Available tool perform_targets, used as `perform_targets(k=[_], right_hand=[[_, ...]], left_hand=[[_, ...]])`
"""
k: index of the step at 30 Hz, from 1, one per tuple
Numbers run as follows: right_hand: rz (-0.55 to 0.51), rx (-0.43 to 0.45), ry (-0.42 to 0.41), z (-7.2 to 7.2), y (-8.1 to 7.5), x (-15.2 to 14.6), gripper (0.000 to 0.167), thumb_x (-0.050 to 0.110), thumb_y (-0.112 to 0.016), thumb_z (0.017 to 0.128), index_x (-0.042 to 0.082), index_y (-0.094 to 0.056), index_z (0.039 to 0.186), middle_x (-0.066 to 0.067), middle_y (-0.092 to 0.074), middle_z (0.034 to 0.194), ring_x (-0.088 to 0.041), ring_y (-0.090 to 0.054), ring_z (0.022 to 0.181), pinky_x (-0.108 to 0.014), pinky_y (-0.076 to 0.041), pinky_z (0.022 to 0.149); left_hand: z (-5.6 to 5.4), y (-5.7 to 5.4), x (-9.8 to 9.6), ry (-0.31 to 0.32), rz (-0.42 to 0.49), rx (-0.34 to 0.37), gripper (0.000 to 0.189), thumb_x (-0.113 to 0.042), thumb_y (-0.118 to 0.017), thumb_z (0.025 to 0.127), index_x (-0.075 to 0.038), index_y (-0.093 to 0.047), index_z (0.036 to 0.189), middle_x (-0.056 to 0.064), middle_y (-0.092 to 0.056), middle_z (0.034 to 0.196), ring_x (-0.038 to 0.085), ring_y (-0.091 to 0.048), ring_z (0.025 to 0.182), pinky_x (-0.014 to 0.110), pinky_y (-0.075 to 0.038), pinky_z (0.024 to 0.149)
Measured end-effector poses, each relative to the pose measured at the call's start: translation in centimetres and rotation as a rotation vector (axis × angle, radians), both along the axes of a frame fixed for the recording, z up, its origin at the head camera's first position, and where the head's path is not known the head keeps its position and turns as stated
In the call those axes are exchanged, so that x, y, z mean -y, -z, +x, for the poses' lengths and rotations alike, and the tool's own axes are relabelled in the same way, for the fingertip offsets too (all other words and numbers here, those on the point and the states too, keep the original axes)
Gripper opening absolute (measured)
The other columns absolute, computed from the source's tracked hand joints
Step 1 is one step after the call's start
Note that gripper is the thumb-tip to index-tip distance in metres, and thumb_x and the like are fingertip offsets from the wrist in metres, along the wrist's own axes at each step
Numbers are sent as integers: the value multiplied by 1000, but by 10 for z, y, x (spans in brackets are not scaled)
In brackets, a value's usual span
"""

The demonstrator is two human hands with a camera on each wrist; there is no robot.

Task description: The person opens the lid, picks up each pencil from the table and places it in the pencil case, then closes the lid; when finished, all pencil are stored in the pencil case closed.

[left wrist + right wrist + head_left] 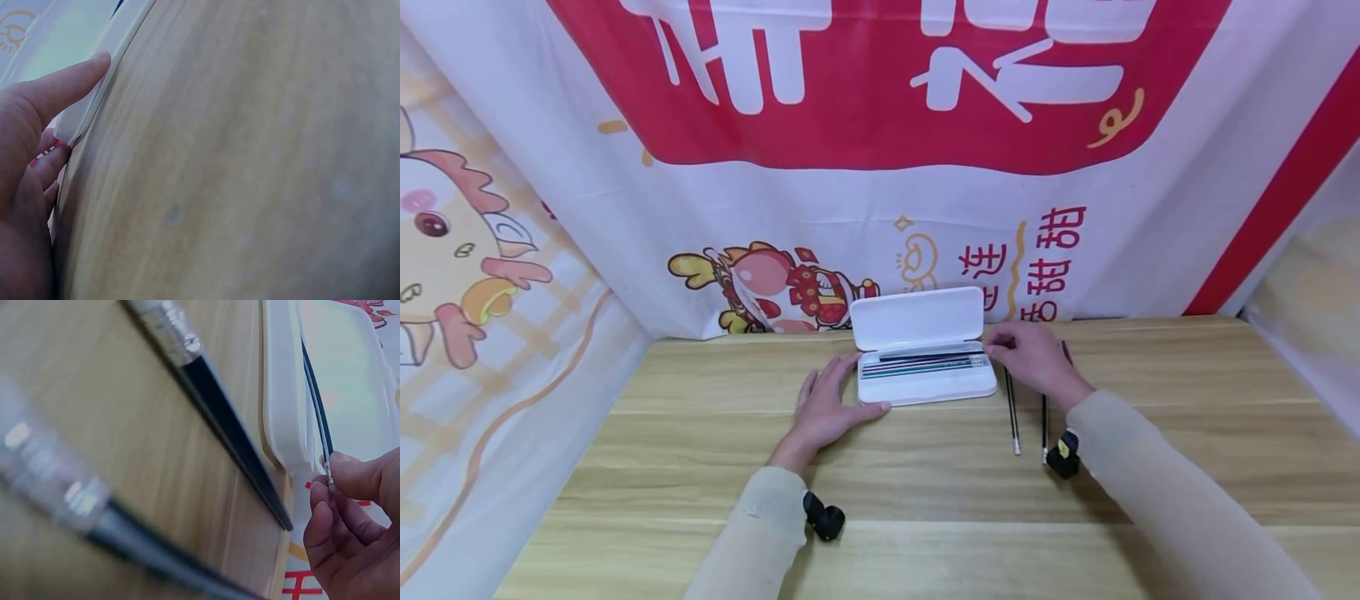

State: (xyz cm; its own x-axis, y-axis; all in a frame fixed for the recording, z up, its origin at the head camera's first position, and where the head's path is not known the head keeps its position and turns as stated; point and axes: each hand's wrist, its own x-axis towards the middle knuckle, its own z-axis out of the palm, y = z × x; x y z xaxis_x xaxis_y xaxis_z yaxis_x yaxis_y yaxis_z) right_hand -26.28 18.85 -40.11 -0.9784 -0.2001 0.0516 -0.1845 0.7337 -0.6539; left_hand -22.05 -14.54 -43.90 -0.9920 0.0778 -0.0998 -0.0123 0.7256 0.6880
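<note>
White pencil case (925, 387) on the wood-grain table (925, 508), hinged lid (917, 320) up at its back side. Inside the case, along its back half: a row of slim pencils (913, 367), dark and teal, eraser ends toward the case's right end. Front half of the case interior shows plain white.

Left hand (829, 410): at the case's left end, spread wide. Thumb touches the front rim; fingers reach round the left end toward the back corner.

Right hand (1033, 358): at the case's right back corner, narrow pinch. Thumb and fingers hold 1 black pencil (320, 412) by its eraser end; the shaft runs leftward over the back of the case. Cannot tell whether the shaft touches the pencils below.

Right of the case, on the table: 2 black pencils, 1 nearer the case (1012, 417), 1 farther out (1044, 427), metal ferrules and pale erasers toward the person. Right forearm partly covers the farther one.

Behind the case: white cloth backdrop (865, 200) with red panel and cartoon print. In front of the case, to either side: pale sleeves, black wrist cameras (826, 518) at the cuffs.
</note>
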Motion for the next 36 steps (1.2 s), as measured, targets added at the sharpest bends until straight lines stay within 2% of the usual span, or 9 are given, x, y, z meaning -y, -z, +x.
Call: perform_targets(k=[6,14,20,28,32,36], right_hand=[[-29,34,-11,-7,0,20,14,11,-68,105,6,-79,112,-13,-76,109,-28,-64,101,-43,-58,89],[-14,0,37,-9,1,32,9,11,-73,103,6,-76,110,-13,-74,108,-29,-64,101,-44,-60,92],[20,19,52,-9,3,35,9,8,-73,101,7,-79,108,-12,-73,108,-28,-64,100,-43,-60,90],[90,32,19,-8,2,37,12,11,-73,100,6,-81,108,-12,-69,110,-26,-65,100,-40,-60,86],[38,8,6,-1,-3,33,15,13,-73,101,6,-80,112,-12,-71,110,-26,-66,101,-39,-60,85],[-45,-19,20,17,-14,24,18,20,-73,103,9,-79,116,-11,-74,112,-26,-66,102,-36,-58,82]], left_hand=[[0,-1,0,1,9,1,99,-57,-88,83,-30,-40,166,4,-34,178,30,-15,170,56,5,139],[1,-2,0,-1,21,4,99,-57,-88,83,-31,-40,166,3,-33,178,29,-15,170,55,6,139],[1,-1,1,-1,27,2,99,-57,-89,83,-31,-40,166,3,-33,178,29,-15,170,55,6,139],[1,0,2,1,17,-2,100,-57,-88,83,-31,-40,166,2,-34,178,28,-15,170,54,6,139],[1,-1,3,2,16,0,101,-57,-88,83,-30,-40,166,4,-33,178,28,-15,170,53,6,139],[1,0,3,1,15,3,101,-57,-89,83,-30,-39,167,5,-32,178,29,-15,170,54,6,139]])
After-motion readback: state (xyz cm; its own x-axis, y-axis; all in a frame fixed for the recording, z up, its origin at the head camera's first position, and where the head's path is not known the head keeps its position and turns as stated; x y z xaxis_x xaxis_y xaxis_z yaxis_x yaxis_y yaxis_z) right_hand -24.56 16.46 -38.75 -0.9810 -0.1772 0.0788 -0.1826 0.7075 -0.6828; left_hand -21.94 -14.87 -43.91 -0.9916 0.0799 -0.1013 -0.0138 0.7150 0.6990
